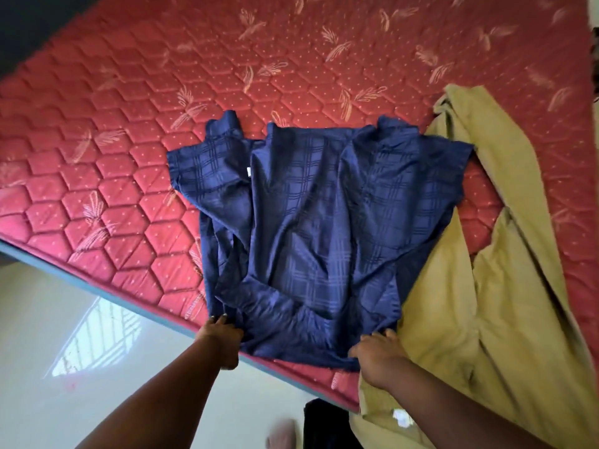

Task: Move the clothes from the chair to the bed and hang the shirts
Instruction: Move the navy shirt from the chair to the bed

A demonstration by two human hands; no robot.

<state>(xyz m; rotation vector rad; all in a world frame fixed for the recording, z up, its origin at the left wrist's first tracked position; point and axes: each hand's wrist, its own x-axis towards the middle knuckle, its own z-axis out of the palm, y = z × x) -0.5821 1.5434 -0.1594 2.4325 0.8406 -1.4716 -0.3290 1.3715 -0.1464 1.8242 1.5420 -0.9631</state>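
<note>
A red quilted mattress (136, 131) fills the frame. At centre lies a navy checked shirt (317, 215), apparently being spread flat; left hand (222, 335) and right hand (377, 354) pinch its lower corners. Khaki trousers (492, 286) lie right

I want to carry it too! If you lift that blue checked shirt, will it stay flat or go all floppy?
Probably floppy: the dark blue checked shirt already lies wrinkled on the red quilted mattress. Likely light, since the left hand and right hand hold only its hem.
</note>
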